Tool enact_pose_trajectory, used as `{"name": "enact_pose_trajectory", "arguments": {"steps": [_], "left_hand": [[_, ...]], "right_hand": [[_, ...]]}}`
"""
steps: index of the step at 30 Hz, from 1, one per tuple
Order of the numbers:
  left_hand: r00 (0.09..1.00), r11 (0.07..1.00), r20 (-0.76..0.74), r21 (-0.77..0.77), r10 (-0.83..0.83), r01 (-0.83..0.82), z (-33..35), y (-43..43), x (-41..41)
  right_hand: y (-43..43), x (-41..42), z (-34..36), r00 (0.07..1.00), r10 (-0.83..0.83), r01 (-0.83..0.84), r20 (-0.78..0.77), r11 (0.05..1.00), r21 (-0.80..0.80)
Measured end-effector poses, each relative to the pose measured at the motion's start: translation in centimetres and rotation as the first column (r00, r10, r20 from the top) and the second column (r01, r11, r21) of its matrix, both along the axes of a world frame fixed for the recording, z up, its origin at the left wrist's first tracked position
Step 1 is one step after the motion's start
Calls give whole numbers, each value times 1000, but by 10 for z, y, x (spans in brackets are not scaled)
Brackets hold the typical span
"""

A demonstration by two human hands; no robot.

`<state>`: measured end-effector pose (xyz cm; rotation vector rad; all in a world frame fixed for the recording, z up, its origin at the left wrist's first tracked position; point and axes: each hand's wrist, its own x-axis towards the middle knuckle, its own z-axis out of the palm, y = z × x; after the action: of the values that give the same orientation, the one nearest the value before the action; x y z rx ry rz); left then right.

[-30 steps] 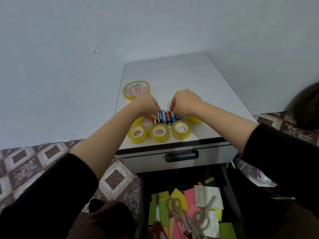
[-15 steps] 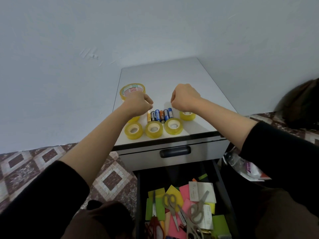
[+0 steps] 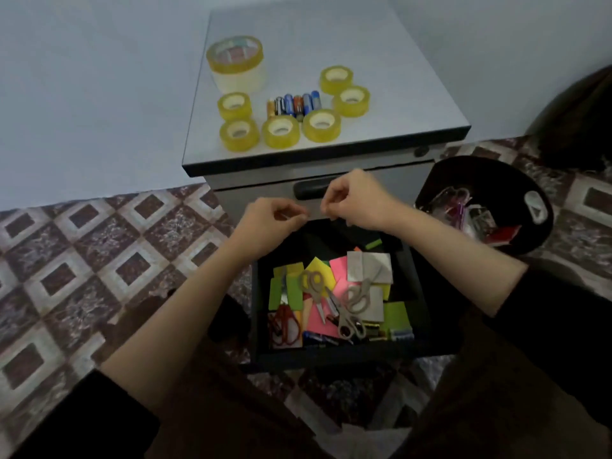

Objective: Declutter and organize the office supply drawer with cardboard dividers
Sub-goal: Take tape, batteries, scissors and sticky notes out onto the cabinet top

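Both hands had come down off the desk [image 3: 381, 61] top and hung over the far end of the open drawer [image 3: 418, 286], in front of the closed drawer's handle [image 3: 311, 188]. The left hand [image 3: 268, 223] and right hand [image 3: 359, 202] were loosely curled, fingertips pinched; whether they held anything I could not tell. Beyond them, the batteries [image 3: 294, 106] lay in a row among the small tape rolls [image 3: 280, 131], untouched now. Below the hands, scissors [image 3: 352, 301] and coloured notes [image 3: 337, 270] cluttered the drawer.
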<state>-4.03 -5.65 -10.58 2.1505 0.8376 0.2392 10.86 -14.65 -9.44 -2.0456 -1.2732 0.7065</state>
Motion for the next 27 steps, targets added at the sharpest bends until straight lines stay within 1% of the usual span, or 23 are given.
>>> {"name": "enact_pose_trajectory", "arguments": {"steps": [2, 6, 8, 11, 14, 16, 18, 20, 24, 26, 27], "left_hand": [[994, 997, -108, -72, 12, -20, -34, -5, -12], [959, 988, -284, -144, 6, -49, -85, -8, -32], [942, 979, -335, -187, 15, -82, -103, -7, -37], [915, 971, -404, -218, 1, -97, -124, -4, -39], [893, 970, -450, -221, -14, -97, -142, -1, -36], [871, 971, -490, -217, -19, -101, -151, 2, -33], [845, 972, -535, -206, -15, -112, -159, 5, -30], [810, 979, -586, -181, -27, -98, -166, 9, -26], [652, 976, -733, -213, -191, 46, -175, 6, -18], [620, 973, -756, -221, -212, 64, -180, 3, -15], [618, 974, -758, -216, -209, 64, -183, 3, -14]], "right_hand": [[-12, -4, -32, 998, -6, 2, -58, 997, -73], [-30, -8, -88, 997, -12, -5, -75, 976, -218], [-36, -9, -113, 996, -13, -14, -89, 955, -295], [-42, -8, -147, 999, -6, -17, -53, 905, -425], [-47, -10, -172, 998, 60, -46, 5, 812, -582], [-49, -16, -180, 984, 177, -116, 19, 716, -689], [-51, -22, -183, 961, 276, -164, 21, 627, -762], [-53, -26, -186, 950, 309, -159, 41, 594, -789], [-51, -37, -196, 961, 273, -127, 53, 599, -791], [-51, -44, -199, 966, 239, -70, 101, 615, -785], [-52, -48, -201, 965, 230, -45, 129, 626, -779]]}}
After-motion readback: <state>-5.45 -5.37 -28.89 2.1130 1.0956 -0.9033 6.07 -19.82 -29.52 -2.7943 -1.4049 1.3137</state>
